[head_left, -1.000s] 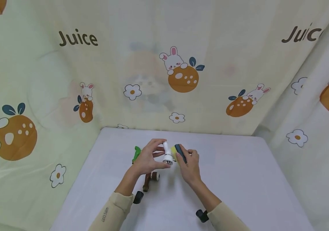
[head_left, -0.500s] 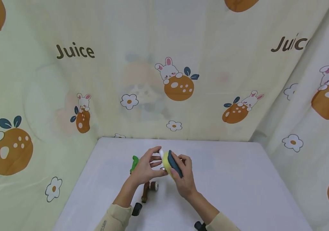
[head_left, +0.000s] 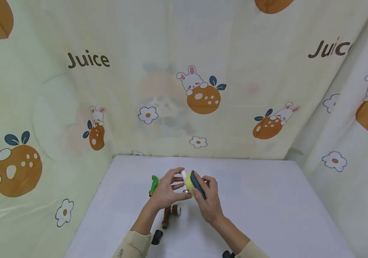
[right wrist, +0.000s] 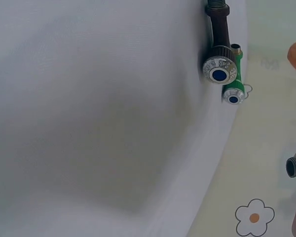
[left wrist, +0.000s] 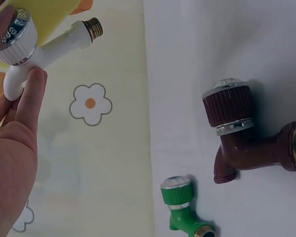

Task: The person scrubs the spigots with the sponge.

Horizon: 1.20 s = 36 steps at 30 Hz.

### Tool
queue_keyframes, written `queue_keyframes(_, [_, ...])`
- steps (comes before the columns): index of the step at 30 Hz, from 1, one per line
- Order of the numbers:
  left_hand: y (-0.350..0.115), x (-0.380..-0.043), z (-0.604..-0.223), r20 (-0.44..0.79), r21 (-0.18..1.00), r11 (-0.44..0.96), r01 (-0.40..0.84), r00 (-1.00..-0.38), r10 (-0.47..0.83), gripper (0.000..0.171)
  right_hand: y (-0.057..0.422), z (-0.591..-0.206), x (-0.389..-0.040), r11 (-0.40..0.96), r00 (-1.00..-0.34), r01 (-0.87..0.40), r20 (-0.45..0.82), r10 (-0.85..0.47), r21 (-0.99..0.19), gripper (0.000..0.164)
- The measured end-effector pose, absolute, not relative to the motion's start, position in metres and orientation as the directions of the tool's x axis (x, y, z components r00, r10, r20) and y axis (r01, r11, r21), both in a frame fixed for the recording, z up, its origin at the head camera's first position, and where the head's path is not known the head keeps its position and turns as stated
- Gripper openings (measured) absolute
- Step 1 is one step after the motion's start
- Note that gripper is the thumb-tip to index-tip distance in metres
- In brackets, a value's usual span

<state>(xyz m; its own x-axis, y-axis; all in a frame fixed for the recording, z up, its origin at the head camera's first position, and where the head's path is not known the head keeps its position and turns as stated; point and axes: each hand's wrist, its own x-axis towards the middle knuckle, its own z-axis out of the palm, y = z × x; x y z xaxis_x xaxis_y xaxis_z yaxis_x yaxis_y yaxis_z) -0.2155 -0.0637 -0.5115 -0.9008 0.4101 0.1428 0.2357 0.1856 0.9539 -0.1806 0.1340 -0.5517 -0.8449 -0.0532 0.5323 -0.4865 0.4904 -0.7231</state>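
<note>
A white plastic tap (left wrist: 64, 47) with a ribbed, silver-rimmed knob and a brass threaded end is held up over the table by my left hand (head_left: 166, 192), between thumb and fingers. My right hand (head_left: 210, 203) grips a sponge (head_left: 198, 185), yellow on one side and dark blue on the other. Its yellow side faces the tap and covers part of it in the head view. In the left wrist view yellow sponge shows right behind the knob. Only the tap's threaded end (right wrist: 295, 167) and a fingertip appear at the right wrist view's edge.
On the white table (head_left: 261, 200) lie a brown tap (left wrist: 251, 158), below my left hand, and a smaller green tap (left wrist: 181, 195) to its left. A printed curtain (head_left: 235, 125) hangs behind the table's far edge.
The sponge has come leftward from beside the white tap onto it, now hiding much of it in the head view. The left hand still holds the tap; the head view has tilted up slightly.
</note>
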Motion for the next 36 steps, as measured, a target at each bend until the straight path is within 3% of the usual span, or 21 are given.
queue_keyframes(6, [-0.059,-0.212,-0.507,0.132,0.964,0.161,0.212,-0.906,0.403,0.097,0.139,-0.552,-0.183,0.517,-0.904,-0.369,0.428,-0.007,-0.772,0.05])
queue_keyframes(16, [-0.055,-0.209,-0.498,0.091,0.971,0.169,0.172,-0.911,0.402,0.093,0.149,-0.556,-0.19,0.631,-0.932,-0.257,0.359,0.037,-0.732,0.052])
queue_keyframes(21, [-0.058,-0.207,-0.499,0.092,0.959,0.218,0.184,-0.923,0.375,0.09,0.149,-0.561,-0.188,0.607,-0.948,-0.213,0.311,0.06,-0.766,0.054])
queue_keyframes(29, [-0.06,-0.21,-0.503,0.089,0.971,0.176,0.161,-0.929,0.359,0.092,0.146,-0.561,-0.184,0.494,-0.907,-0.336,0.418,0.062,-0.802,0.054])
queue_keyframes(36, [-0.06,-0.213,-0.507,0.086,0.982,0.127,0.141,-0.927,0.364,0.089,0.138,-0.554,-0.176,0.437,-0.808,-0.535,0.59,-0.012,-0.723,0.059])
